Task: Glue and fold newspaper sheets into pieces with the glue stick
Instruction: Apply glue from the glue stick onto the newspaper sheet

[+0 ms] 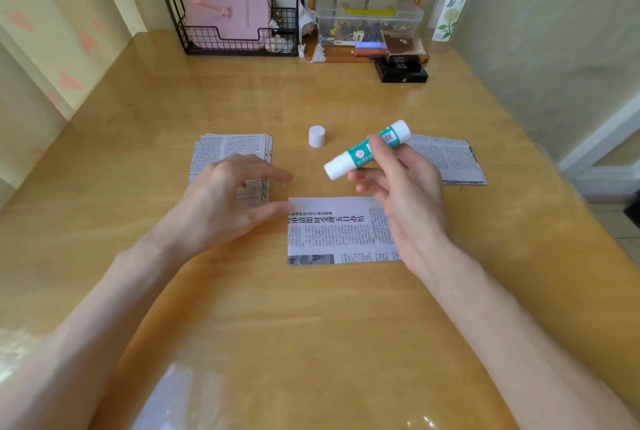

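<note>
Glue stick (356, 154) in right hand (405, 194)

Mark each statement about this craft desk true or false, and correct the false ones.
1. The right hand holds the glue stick. True.
2. The white cap is on the glue stick. False: it stands upright on the table, apart from the stick.
3. The left hand has a firm grip on a folded piece. False: its fingers are spread and hold nothing, over the near end of the left stack.
4. A single newspaper sheet lies flat on the table, partly under the right hand. True.
</note>
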A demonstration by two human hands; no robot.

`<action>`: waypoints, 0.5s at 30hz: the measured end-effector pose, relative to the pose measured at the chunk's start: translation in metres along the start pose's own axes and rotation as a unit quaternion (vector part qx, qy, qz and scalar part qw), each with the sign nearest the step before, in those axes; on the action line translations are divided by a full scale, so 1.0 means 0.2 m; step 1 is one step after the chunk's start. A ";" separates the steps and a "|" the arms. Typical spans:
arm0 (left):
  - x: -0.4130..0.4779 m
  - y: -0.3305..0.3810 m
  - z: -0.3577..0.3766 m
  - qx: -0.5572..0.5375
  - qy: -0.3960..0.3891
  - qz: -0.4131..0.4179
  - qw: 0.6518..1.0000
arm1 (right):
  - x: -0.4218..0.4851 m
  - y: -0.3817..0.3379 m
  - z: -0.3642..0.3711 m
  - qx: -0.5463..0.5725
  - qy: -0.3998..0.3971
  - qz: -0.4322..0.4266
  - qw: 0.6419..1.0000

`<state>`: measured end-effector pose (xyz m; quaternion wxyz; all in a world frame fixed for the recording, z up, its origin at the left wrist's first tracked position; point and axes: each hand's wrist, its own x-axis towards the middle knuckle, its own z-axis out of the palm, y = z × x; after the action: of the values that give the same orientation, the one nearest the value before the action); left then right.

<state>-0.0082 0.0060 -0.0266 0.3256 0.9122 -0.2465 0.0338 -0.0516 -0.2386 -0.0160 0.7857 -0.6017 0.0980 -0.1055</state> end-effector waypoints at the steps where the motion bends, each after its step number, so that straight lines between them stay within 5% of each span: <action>1: 0.00 0.01 0.01 0.004 -0.011 0.006 1.000 | 0.00 0.01 0.00 -0.035 -0.011 -0.028 0.999; 7: 0.00 0.00 0.07 0.010 -0.035 0.039 0.999 | 0.02 0.06 -0.02 -0.232 -0.118 -0.168 0.951; 15: -0.04 -0.04 0.12 0.081 -0.025 0.063 0.994 | 0.02 0.08 -0.01 -0.355 -0.180 -0.222 0.890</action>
<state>-0.0134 -0.0009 -0.0516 0.2418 0.9189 -0.3076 0.0508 -0.0475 -0.2378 -0.0327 0.4800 -0.8553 -0.1498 -0.1252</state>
